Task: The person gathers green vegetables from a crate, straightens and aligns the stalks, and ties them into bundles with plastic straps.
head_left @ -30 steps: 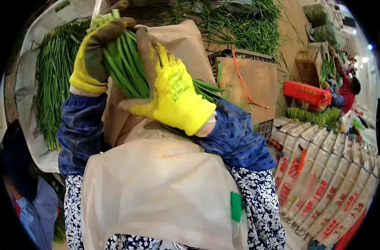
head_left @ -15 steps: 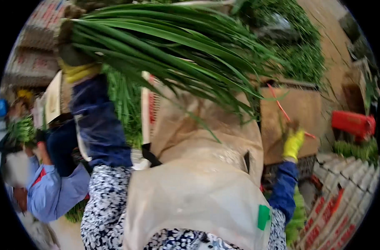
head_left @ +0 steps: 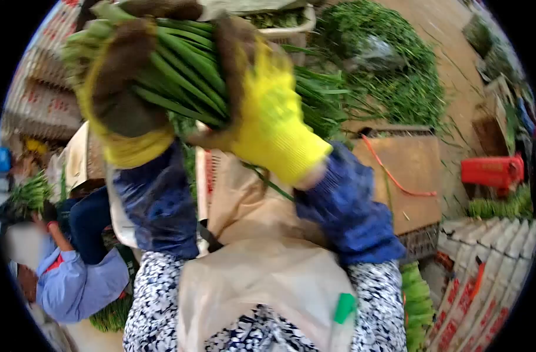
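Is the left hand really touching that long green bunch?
Touching. The head view shows the left hand wrapped against the green bunch, which sticks out on both sides of it.

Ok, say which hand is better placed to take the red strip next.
Probably the right hand: it is nearer the red strip, while the left hand grips the green bundle near its pale end.

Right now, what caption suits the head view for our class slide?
Gloved left hand holds a bunch of green leaves, the gloved right hand against it.
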### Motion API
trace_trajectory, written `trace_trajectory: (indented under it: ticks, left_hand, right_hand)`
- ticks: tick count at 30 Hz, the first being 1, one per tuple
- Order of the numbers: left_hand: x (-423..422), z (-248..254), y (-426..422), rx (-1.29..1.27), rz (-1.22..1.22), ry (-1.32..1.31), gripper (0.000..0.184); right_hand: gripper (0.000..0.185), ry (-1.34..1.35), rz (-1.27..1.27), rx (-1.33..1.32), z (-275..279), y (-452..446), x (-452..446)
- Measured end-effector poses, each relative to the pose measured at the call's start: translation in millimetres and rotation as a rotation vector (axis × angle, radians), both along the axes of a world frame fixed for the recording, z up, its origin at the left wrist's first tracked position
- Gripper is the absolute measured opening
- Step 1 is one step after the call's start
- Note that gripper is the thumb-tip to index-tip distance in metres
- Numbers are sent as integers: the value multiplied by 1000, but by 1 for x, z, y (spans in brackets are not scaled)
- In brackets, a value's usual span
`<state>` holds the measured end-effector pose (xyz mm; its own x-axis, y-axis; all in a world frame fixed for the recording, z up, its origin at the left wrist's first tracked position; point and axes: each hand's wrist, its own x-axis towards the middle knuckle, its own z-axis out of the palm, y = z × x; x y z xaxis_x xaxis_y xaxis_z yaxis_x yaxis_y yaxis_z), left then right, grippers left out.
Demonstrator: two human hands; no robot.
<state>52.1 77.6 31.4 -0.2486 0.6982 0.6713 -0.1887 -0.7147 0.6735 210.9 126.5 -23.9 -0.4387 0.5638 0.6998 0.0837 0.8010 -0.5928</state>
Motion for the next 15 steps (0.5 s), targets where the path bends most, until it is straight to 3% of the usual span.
trace_trajectory:
  ticks: [6,10,15]
  left_hand:
    - [27,-34,20,-157,-56,18,37]
    - [64,-41,50,-230,-153,166,37]
    - [153,-57,107,-212,-209,640,37]
  right_hand:
    - [65,157,-112,166,15,28,6]
    - [54,113,-229,-25,54,31,128]
    - [40,11,-573,-188,106,-6,327]
